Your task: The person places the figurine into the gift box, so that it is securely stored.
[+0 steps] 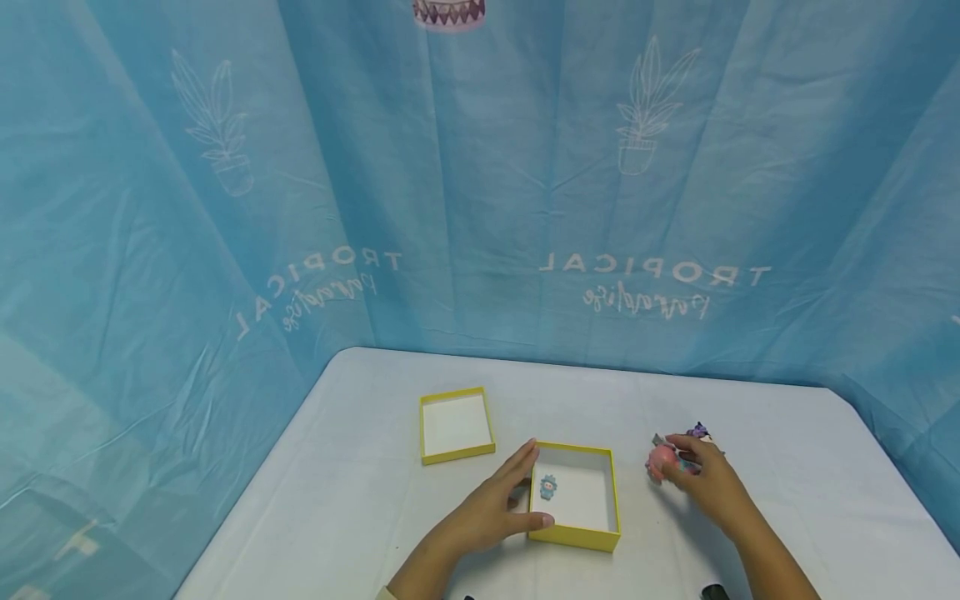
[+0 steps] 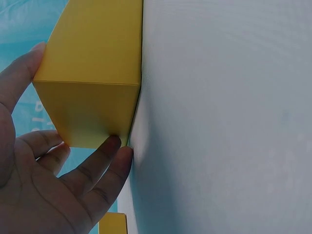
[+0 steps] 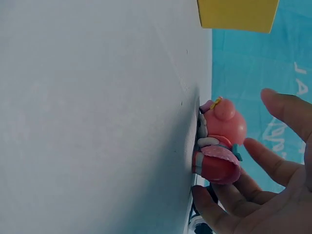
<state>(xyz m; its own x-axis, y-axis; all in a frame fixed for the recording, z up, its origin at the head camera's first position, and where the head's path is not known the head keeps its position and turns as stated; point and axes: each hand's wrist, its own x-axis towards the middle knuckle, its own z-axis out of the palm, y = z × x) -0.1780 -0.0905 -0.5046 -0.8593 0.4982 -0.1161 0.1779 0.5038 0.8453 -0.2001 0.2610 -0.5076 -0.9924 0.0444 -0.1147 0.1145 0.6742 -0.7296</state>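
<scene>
My left hand (image 1: 487, 512) holds the left side of an open yellow box (image 1: 573, 536), thumb at its near rim and index finger at the far corner. In the left wrist view, other fingertips touch the box's yellow side wall (image 2: 92, 114). Inside, on the white floor, lies a small blue figurine (image 1: 548, 487). On the right, my right hand (image 1: 708, 479) hovers round a pink figurine (image 1: 662, 461). This figurine lies face down in the right wrist view, fingertips close beside its red skirt (image 3: 219, 165) and the thumb apart from it.
A yellow box lid (image 1: 456, 425) with a white inside lies behind and left of the box. Past my right hand is a purple-topped figurine (image 1: 699, 430), partly hidden. A dark object (image 1: 714, 592) shows at the near edge. Blue printed cloth (image 1: 480, 192) hangs around the white table (image 1: 360, 467).
</scene>
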